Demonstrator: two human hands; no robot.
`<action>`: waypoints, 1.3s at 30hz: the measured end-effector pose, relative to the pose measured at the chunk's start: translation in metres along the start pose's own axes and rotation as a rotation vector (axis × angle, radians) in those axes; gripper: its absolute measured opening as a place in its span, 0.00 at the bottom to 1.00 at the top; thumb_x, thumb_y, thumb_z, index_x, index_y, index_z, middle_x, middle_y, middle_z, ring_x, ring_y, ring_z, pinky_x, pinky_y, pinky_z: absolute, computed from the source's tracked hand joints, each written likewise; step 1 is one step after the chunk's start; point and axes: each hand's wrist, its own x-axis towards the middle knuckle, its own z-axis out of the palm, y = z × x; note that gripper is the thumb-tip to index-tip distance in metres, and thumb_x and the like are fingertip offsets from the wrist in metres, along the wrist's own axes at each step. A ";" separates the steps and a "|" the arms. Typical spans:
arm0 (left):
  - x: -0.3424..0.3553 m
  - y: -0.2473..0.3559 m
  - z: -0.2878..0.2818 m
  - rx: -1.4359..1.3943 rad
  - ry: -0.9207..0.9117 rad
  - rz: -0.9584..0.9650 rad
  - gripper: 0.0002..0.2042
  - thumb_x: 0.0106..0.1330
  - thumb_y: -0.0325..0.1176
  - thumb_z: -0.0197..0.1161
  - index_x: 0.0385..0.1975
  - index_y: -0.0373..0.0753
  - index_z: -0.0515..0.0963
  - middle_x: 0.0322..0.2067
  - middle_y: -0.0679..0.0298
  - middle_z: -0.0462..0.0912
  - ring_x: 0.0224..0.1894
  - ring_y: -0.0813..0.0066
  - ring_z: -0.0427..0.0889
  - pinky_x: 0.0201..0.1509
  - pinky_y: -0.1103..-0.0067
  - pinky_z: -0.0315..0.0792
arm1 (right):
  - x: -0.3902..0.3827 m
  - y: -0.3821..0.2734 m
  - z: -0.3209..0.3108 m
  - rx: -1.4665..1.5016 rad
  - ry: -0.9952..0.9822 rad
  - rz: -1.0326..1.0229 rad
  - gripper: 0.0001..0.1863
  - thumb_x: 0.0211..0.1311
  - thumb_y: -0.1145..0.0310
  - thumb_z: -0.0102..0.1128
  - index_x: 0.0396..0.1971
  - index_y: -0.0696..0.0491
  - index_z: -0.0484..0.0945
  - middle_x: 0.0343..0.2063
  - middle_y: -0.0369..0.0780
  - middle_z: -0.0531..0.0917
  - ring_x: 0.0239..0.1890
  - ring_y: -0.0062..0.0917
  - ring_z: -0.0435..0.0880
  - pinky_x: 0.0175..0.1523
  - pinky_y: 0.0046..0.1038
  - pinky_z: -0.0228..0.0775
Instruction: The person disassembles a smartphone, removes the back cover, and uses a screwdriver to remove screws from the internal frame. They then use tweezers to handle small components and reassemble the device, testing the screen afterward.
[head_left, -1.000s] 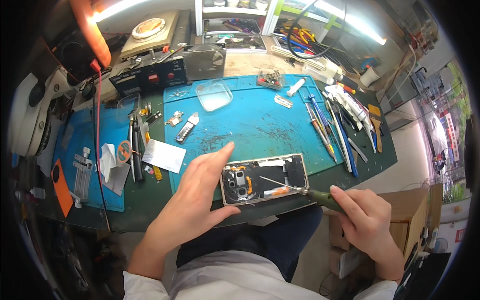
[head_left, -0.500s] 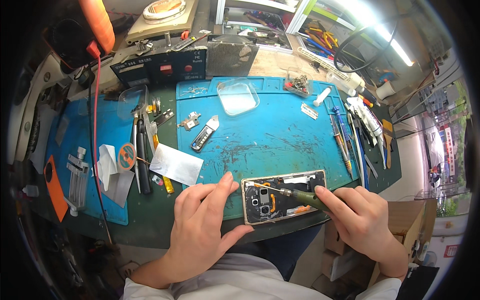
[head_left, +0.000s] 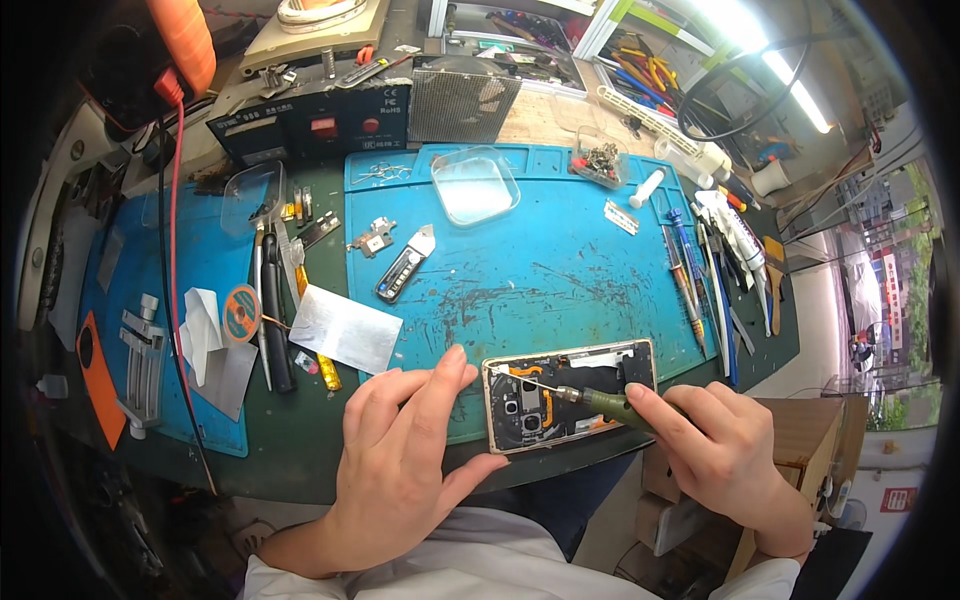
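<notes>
An opened smartphone (head_left: 590, 415) lies near the front edge of the blue mat, its inside facing up, with black parts, orange strips and a light metal frame. My right hand (head_left: 720, 445) is closed around the green handle of a screwdriver (head_left: 607, 404). The screwdriver's thin shaft slants left over the phone, and its tip is near the phone's upper left corner; whether it touches a part I cannot tell. My left hand (head_left: 405, 450) is open, thumb and fingers apart, just left of the phone. Its thumb tip is at the phone's lower left corner.
On the blue mat (head_left: 540, 270) are a utility blade tool (head_left: 407, 265), a clear plastic tray (head_left: 475, 188) and a metal sheet (head_left: 347, 328). Tweezers and pens (head_left: 685, 265) lie at the right. A metal clamp (head_left: 142, 365) and orange plate (head_left: 100, 380) are far left. A black device box (head_left: 310, 125) stands behind.
The view has shifted slightly, so the bench items sit a little further left and higher. Both hands, the screwdriver and the phone hold nearly the same places.
</notes>
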 end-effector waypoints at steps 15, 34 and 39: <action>0.001 0.000 0.002 0.010 0.020 0.014 0.58 0.46 0.37 0.88 0.77 0.29 0.58 0.60 0.59 0.85 0.60 0.56 0.75 0.70 0.59 0.62 | -0.010 -0.003 0.002 0.009 -0.016 -0.012 0.34 0.48 0.76 0.70 0.61 0.44 0.87 0.35 0.32 0.82 0.25 0.20 0.72 0.27 0.22 0.66; 0.001 0.002 0.002 0.014 0.016 0.006 0.58 0.46 0.35 0.88 0.77 0.29 0.58 0.58 0.59 0.85 0.61 0.55 0.76 0.70 0.59 0.62 | -0.023 -0.010 0.001 -0.002 -0.014 -0.034 0.34 0.48 0.74 0.71 0.61 0.43 0.87 0.35 0.32 0.81 0.23 0.18 0.71 0.26 0.21 0.65; 0.001 0.002 0.002 0.012 0.024 0.017 0.58 0.45 0.35 0.88 0.77 0.29 0.58 0.58 0.59 0.85 0.61 0.54 0.76 0.70 0.59 0.62 | -0.027 -0.013 0.001 -0.005 -0.008 -0.038 0.34 0.48 0.74 0.70 0.61 0.43 0.87 0.35 0.32 0.80 0.23 0.19 0.71 0.26 0.21 0.65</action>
